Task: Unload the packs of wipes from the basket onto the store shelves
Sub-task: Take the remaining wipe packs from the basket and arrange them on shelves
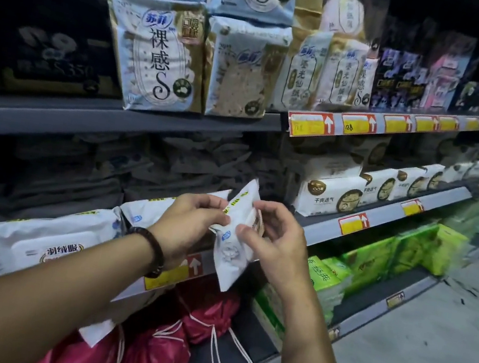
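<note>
Both my hands hold one white pack of wipes (234, 242) on edge, just in front of the middle shelf (380, 218). My left hand (192, 224) pinches its upper left side; a dark bead bracelet circles that wrist. My right hand (273, 241) grips the right edge. Two more white packs of wipes (39, 242) lie flat on the same shelf to the left, overhanging its front edge, one partly behind my left hand. No basket is in view.
The upper shelf (117, 121) carries tall white and gold packs (157, 56). White boxes (328, 195) sit on the middle shelf to the right. Green tissue packs (374, 262) and red drawstring bags (165, 352) fill the bottom shelf. Grey floor (424, 345) lies at right.
</note>
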`<state>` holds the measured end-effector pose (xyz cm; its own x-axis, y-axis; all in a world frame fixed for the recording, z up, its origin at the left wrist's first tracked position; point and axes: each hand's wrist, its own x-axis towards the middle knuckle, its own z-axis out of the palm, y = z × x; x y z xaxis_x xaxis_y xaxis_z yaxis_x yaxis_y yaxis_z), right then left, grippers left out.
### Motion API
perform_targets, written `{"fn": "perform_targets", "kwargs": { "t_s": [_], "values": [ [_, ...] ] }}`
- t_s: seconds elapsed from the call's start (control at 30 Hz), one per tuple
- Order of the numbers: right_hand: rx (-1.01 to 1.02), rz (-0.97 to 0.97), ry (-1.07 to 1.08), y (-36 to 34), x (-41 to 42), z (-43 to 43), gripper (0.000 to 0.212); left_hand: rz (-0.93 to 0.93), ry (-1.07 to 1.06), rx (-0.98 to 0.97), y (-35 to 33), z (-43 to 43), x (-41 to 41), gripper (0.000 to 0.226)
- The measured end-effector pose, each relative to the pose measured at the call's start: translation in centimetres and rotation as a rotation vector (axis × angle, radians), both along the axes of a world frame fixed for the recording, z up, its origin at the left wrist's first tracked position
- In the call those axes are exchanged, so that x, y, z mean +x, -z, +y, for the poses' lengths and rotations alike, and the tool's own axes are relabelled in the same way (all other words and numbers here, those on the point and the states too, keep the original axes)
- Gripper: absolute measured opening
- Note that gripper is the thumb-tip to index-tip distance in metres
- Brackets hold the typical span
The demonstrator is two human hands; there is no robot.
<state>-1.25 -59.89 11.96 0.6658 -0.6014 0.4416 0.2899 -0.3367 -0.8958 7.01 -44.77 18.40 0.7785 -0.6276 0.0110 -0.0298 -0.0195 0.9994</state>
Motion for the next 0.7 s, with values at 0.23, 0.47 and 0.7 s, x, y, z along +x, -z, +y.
{"fn": "perform_targets", "kwargs": {
  "t_s": [0.23,0.47,0.7],
  "values": [
    [-0.246,0.142,0.138,-1.2,-1.3,-0.2,0.069,-0.134,-0.026,-0.009,-0.4,-0.1,0.0,0.021],
    [-0.133,0.035,0.506,-0.6,-1.2,0.8,0.065,-1.503,-0.043,0.375,3.7,2.8,1.1,0.045],
    [-0.139,0.060,0.575,-0.5,-0.7,1.1,0.061,-1.893,0.091,0.758,6.0,4.1,4.3,0.048]
  ]
}}
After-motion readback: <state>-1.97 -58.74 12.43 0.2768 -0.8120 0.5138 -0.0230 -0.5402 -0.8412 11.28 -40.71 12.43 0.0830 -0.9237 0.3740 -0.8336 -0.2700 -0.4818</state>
